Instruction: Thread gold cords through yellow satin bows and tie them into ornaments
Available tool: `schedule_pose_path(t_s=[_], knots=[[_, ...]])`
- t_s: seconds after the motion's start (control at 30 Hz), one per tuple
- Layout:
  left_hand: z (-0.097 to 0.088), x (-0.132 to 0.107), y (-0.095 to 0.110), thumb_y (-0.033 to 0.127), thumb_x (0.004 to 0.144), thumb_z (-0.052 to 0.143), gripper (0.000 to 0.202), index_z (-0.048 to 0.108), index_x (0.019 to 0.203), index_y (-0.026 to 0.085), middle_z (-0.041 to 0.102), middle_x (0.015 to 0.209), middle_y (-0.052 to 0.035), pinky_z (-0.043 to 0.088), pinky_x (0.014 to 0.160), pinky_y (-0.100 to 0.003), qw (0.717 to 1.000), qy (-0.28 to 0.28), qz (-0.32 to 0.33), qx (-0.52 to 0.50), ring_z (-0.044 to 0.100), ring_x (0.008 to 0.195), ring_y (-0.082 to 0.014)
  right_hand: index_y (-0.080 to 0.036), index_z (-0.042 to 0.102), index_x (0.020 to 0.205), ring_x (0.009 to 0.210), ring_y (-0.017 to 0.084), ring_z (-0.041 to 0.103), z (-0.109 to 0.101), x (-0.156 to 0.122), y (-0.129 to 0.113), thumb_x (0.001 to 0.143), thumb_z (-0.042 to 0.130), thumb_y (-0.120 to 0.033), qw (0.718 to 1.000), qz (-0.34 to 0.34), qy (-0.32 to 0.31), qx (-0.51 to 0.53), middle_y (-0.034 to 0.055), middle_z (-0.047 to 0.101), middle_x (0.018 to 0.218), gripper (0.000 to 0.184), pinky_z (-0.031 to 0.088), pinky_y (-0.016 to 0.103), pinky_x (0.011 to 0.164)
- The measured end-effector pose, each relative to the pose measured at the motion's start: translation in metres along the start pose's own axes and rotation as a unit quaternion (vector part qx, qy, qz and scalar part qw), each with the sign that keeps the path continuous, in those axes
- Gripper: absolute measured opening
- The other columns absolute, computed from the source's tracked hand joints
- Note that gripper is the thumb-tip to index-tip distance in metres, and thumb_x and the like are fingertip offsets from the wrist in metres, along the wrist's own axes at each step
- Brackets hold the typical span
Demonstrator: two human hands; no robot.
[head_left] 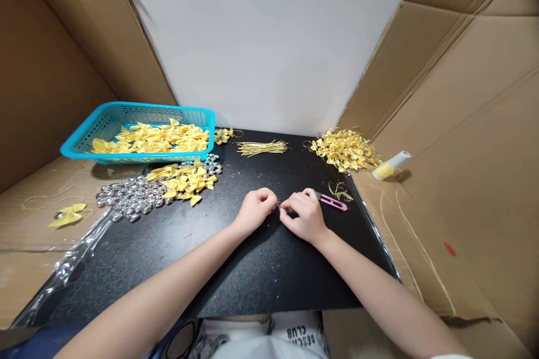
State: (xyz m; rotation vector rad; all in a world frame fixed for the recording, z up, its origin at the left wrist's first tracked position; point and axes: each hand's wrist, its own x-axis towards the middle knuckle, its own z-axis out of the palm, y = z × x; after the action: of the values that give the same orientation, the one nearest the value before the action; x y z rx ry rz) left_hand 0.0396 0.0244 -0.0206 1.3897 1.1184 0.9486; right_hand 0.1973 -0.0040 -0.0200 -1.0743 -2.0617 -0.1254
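My left hand and my right hand meet over the middle of the black mat. Both are closed in a pinch, fingertips almost touching. Between them is a tiny gold-coloured piece, too small to name. Pink thread snips lie on the mat just right of my right hand. A pile of yellow ribbon bows sits to the left on a heap of silver bells.
A turquoise basket holding more yellow bows stands at the back left. A bundle of cut gold threads and a pile of finished bows lie at the back. A thread spool rests on cardboard at the right. Cardboard walls close both sides.
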Motion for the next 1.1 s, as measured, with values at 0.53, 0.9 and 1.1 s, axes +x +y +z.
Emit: schedule_pose_path(t_s=[0.53, 0.9, 1.1], knots=[[0.0001, -0.0006, 0.0072, 0.027, 0.060, 0.053, 0.018, 0.054, 0.047, 0.015, 0.064, 0.073, -0.0025, 0.029, 0.047, -0.021, 0.997, -0.001, -0.026, -0.067, 0.036, 0.049, -0.0058, -0.021, 0.059, 0.065, 0.052, 0.010, 0.048, 0.0006, 0.0007, -0.0011, 0.078, 0.056, -0.014, 0.999, 0.046, -0.003, 0.026, -0.0044, 0.055, 0.055, 0.016, 0.034, 0.032, 0.069], [-0.0008, -0.0009, 0.0081, 0.026, 0.062, 0.054, 0.017, 0.053, 0.048, 0.015, 0.067, 0.072, -0.0042, 0.028, 0.046, -0.020, 0.996, -0.018, -0.041, -0.081, 0.040, 0.050, -0.0065, -0.020, 0.057, 0.063, 0.052, 0.009, 0.047, 0.0027, -0.0001, 0.0001, 0.078, 0.055, -0.013, 0.997, 0.058, -0.017, 0.045, -0.0048, 0.054, 0.055, 0.017, 0.034, 0.032, 0.070], [0.0011, -0.0011, 0.0081, 0.029, 0.064, 0.055, 0.020, 0.049, 0.049, 0.016, 0.066, 0.068, -0.0029, 0.025, 0.045, -0.020, 0.995, -0.013, -0.049, -0.083, 0.039, 0.049, -0.0064, -0.020, 0.057, 0.062, 0.050, 0.009, 0.046, 0.0005, 0.0016, -0.0015, 0.077, 0.056, -0.014, 0.996, 0.076, -0.004, 0.049, -0.0050, 0.053, 0.054, 0.016, 0.033, 0.031, 0.068]])
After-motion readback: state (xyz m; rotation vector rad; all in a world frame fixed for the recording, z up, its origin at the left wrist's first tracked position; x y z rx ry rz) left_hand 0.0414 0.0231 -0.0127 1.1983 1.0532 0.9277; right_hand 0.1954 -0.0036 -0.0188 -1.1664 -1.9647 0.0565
